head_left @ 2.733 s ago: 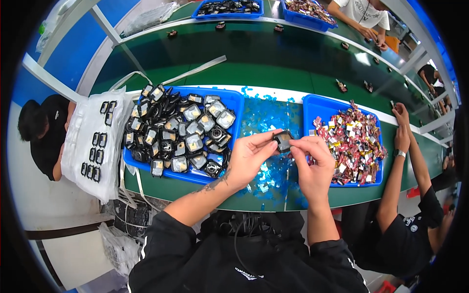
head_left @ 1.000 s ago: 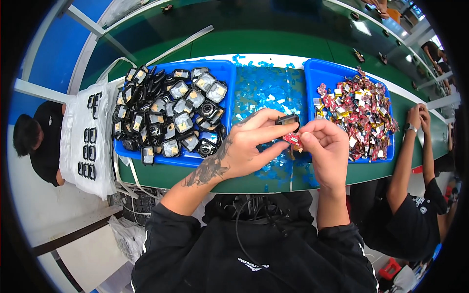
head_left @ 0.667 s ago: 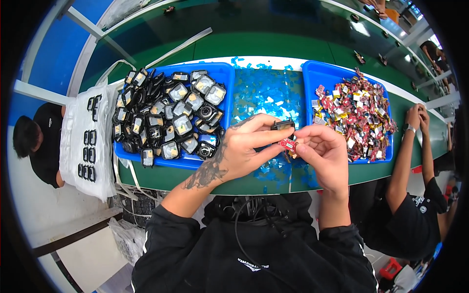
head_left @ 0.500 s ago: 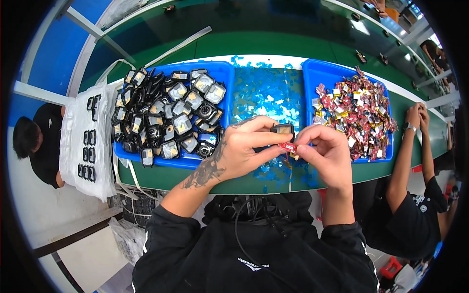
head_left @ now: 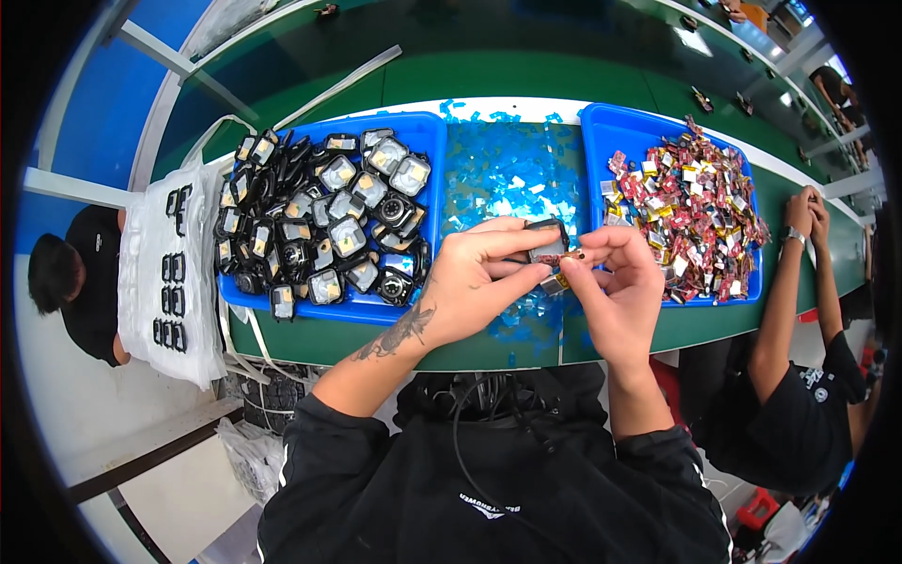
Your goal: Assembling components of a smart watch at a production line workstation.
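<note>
My left hand (head_left: 470, 287) grips a black watch case (head_left: 546, 237), its open side tilted into view. In a pinch, my right hand (head_left: 620, 287) has a small red circuit board (head_left: 567, 258) at the near edge of the case. A small silver battery pack (head_left: 556, 285) with a yellow edge hangs just below the board. My fingertips cover part of the board, and I cannot tell whether it sits inside the case. Loose blue film pieces (head_left: 512, 174) lie on the green bench beyond my hands.
To the left, a blue tray (head_left: 438, 169) is heaped with black watch cases (head_left: 329, 226). Another blue tray (head_left: 615, 127) on the right holds piled red boards with batteries (head_left: 700, 216). White wrapping with black cases (head_left: 150, 282) lies far left. Co-workers sit on both sides, one person's forearms (head_left: 799, 254) resting at the right.
The watch case has turned so its open side shows. The red board has moved up against its near edge, and the battery pack now hangs below. My right hand has shifted slightly left.
</note>
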